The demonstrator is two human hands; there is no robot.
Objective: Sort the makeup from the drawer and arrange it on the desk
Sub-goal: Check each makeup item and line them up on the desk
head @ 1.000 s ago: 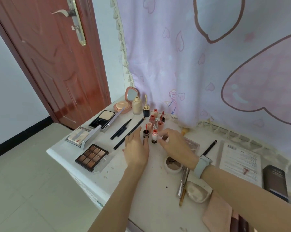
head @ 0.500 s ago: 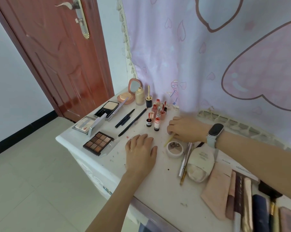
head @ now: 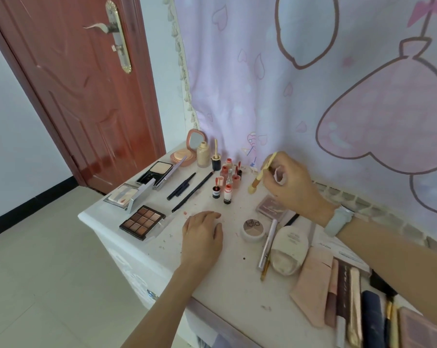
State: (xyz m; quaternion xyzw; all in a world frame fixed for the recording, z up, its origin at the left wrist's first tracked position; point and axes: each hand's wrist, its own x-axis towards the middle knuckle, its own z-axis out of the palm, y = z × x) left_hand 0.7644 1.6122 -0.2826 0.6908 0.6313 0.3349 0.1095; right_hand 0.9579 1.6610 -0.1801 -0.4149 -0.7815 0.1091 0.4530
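Note:
My right hand (head: 291,187) pinches a slim yellow makeup stick (head: 260,175), held tilted above the white desk (head: 237,285), just right of a cluster of small red and pink lip bottles (head: 226,182). My left hand (head: 202,234) lies flat on the desk, fingers relaxed, holding nothing. An open brown eyeshadow palette (head: 143,221) lies to its left. A round white compact (head: 253,229) sits between my hands. Two black pencils (head: 187,188) lie left of the bottles.
Open powder compacts (head: 159,172), a foundation bottle (head: 203,154) and a pink mirror compact (head: 187,153) stand at the far left corner. A beige pouch (head: 289,249), pink case (head: 312,282) and several palettes and brushes (head: 358,305) lie right. A curtain (head: 312,84) hangs behind; door (head: 74,84) left.
My right hand has lifted the yellow stick off the desk and raised it beside the bottles. My left hand drew back from the bottles and now lies flat.

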